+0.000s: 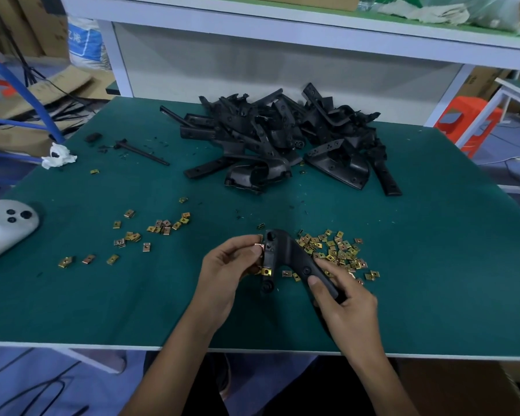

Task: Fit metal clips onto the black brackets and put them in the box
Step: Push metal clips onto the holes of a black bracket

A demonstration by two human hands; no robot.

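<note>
Over the worktop (pixel 433 265) my right hand (pixel 345 310) grips the stiff, likely light bracket (pixel 285 253) by its arm, left hand (pixel 225 271) seemingly pinching a clip (pixel 260 247).

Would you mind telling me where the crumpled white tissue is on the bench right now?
In the head view, the crumpled white tissue lies at the green table's far-left edge, left of the black bracket pile.

Held bracket (pixel 285 256): black, angled, lower centre.
Fitted clip (pixel 266 271): brass, on its left edge.
Pinched clip (pixel 259 247): coppery, at its upper left edge.
Loose clips (pixel 336 250): heaped just right; sparser centre-left.
Bracket pile (pixel 282 136): jumbled, upper centre.
</note>
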